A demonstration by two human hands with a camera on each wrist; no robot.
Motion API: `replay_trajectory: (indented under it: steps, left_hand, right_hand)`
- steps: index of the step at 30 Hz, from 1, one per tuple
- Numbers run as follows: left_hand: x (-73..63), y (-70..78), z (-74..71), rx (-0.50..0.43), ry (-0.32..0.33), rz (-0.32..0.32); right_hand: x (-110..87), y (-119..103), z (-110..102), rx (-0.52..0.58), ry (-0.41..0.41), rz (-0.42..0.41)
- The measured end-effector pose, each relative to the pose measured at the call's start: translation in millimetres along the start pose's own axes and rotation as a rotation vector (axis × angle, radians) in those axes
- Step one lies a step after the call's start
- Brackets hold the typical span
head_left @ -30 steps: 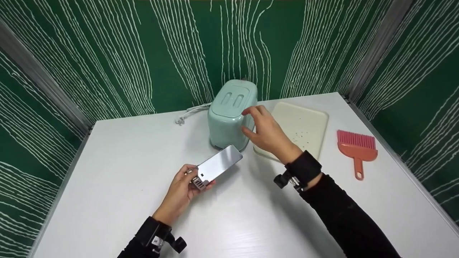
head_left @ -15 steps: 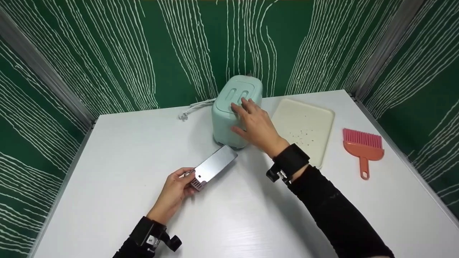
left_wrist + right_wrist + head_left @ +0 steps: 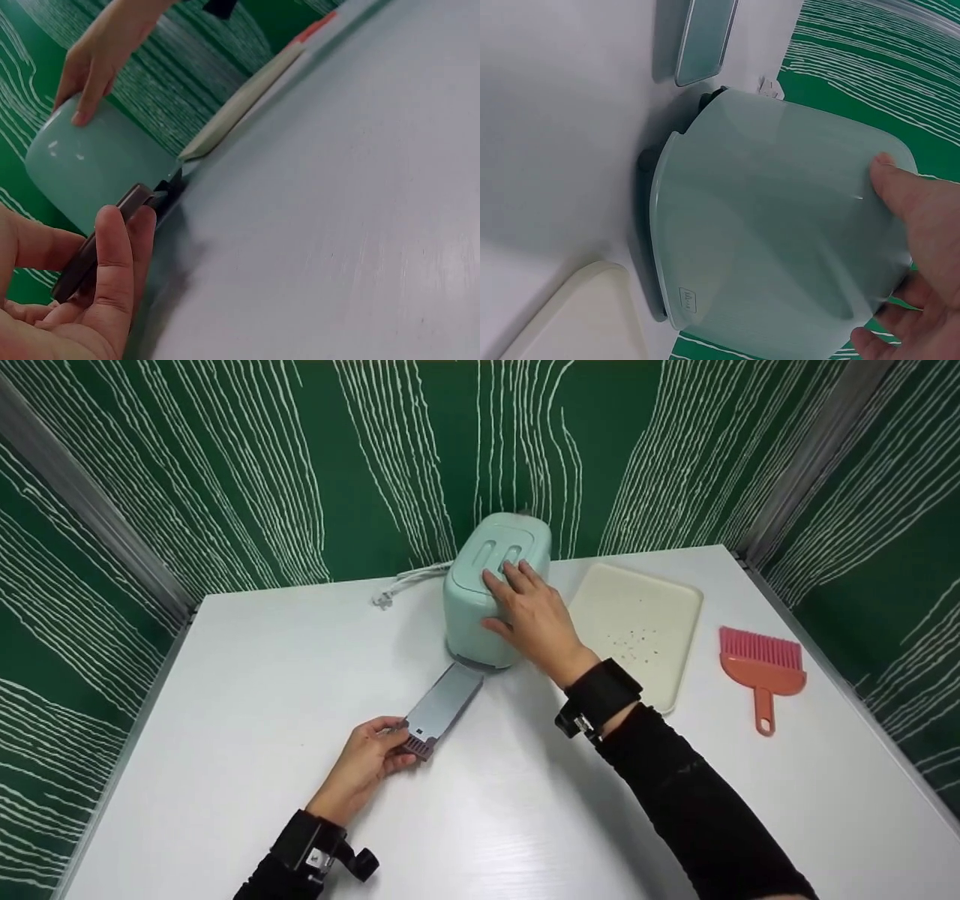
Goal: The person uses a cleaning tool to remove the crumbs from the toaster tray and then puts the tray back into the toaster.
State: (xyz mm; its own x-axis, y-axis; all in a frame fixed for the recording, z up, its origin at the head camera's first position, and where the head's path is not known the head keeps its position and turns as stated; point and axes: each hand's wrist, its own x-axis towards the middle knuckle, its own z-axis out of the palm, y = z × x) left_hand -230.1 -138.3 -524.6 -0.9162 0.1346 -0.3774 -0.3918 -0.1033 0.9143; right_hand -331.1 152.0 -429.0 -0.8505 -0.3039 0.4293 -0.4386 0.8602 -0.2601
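My left hand (image 3: 370, 761) pinches the slotted end of a flat metal crumb tray (image 3: 444, 701), thumb on top and fingers beneath. In the right wrist view, the far edge of the crumb tray (image 3: 707, 37) shows whole, just short of the toaster's base. A mint-green toaster (image 3: 480, 615) with a lidded top stands upright at the back of the table. My right hand (image 3: 536, 622) lies on its top and near end, fingers spread and fairly straight. From the right wrist, the thumb and fingertips touch the toaster (image 3: 780, 217).
Right of the toaster lies a cream tray (image 3: 637, 600) with dark crumbs (image 3: 634, 643) on it. Farther right is a small orange brush (image 3: 763, 675) with pink bristles. A white power cord (image 3: 409, 581) trails left behind the toaster. Green walls border the white table (image 3: 247, 697).
My right hand has moved from beside the toaster's near edge onto its top. The left hand has shifted slightly left and lowered the crumb tray, turning its far end toward the toaster's base.
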Motion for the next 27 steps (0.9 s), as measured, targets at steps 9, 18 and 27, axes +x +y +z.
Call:
replay_trajectory:
  steps: [9, 18, 27]
  left_hand:
    - [7.5, -2.3, 8.0, -0.011, 0.007, -0.018]
    - [12.7, -4.4, 12.7, -0.010, -0.010, -0.003]
    - [18.2, -5.5, 23.0, -0.048, -0.026, -0.009]
  right_hand:
    - [-0.8, -2.7, 2.7, 0.016, -0.004, 0.016]
    - [-2.3, -2.3, 5.7, 0.032, 0.009, 0.009]
    - [-3.5, -2.8, 6.9, 0.016, -0.001, 0.017]
